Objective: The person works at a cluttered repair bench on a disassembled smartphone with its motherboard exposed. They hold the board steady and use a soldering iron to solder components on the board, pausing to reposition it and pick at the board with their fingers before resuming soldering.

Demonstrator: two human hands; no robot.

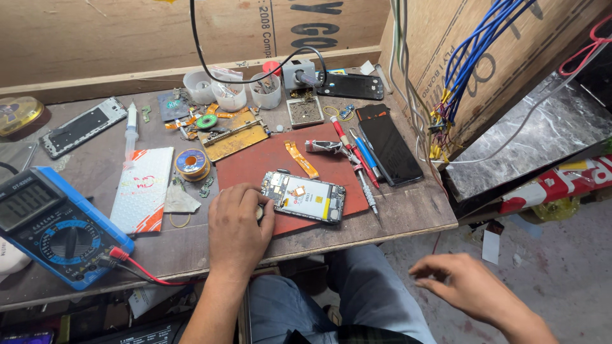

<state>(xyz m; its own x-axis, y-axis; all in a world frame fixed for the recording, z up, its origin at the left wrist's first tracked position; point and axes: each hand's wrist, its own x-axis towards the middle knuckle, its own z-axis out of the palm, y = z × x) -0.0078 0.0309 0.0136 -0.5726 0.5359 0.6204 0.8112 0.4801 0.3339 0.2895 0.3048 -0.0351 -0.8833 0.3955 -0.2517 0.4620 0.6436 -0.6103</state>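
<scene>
Red mat point(255, 167): opened phone point(304, 197) touching left fingers point(262, 202).

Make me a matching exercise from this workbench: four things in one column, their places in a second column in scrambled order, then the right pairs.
Things:
1. opened phone
2. multimeter
3. solder spool
4. right hand

Places:
A. off the bench, over the floor
B. on the red mat, at the left hand
C. left front corner of the bench
D. beside the white packet, left of the mat

Pairs: 1-B, 2-C, 3-D, 4-A
</scene>
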